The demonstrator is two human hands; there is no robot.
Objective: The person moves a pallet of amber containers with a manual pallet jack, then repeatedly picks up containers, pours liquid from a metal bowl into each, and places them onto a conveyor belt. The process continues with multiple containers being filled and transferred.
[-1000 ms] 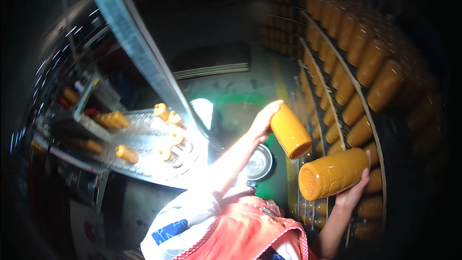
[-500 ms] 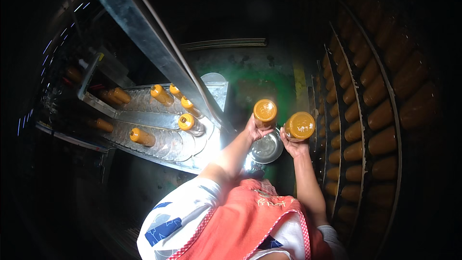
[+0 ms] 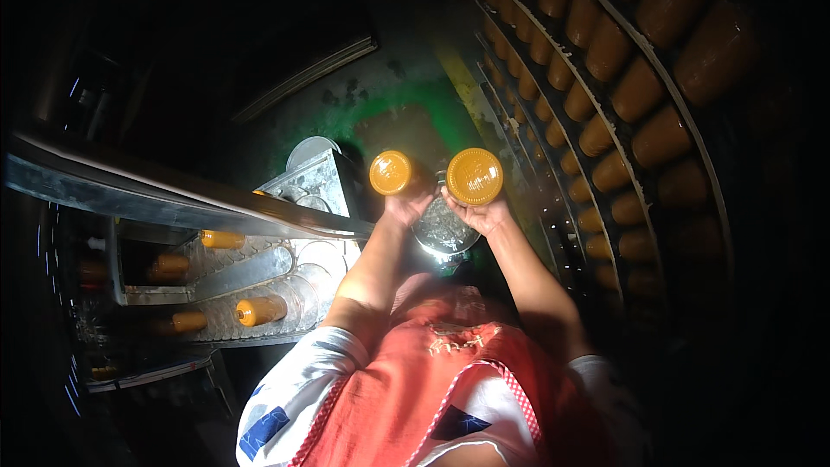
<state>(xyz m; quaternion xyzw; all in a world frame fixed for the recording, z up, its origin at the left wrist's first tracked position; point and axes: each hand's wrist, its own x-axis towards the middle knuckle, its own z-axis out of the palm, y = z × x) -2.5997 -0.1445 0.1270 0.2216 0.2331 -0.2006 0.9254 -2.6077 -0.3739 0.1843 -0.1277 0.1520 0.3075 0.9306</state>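
Observation:
My left hand (image 3: 407, 207) is wrapped round an orange-filled bottle (image 3: 390, 173), its round base facing up toward me. In my right hand (image 3: 486, 211) is a second bottle of the same kind (image 3: 475, 176), also with its base up. The two bottles are held side by side, a small gap apart, and their necks are hidden beneath them. Below my hands shows a round, shiny metal surface (image 3: 445, 232). Left of my arm, orange bottles stand on a conveyor (image 3: 298, 298), among them one near its front (image 3: 261, 310).
On the right, tall racks (image 3: 644, 199) hold many rows of orange bottles (image 3: 609, 175). A metal beam (image 3: 173, 190) crosses above the conveyor at the left. Beyond my hands lies a floor with green paint (image 3: 346, 117) and a yellow stripe (image 3: 462, 78).
My view has turned to the right, toward the racks. Both hands still hold their bottles, now roughly level with each other and facing base up.

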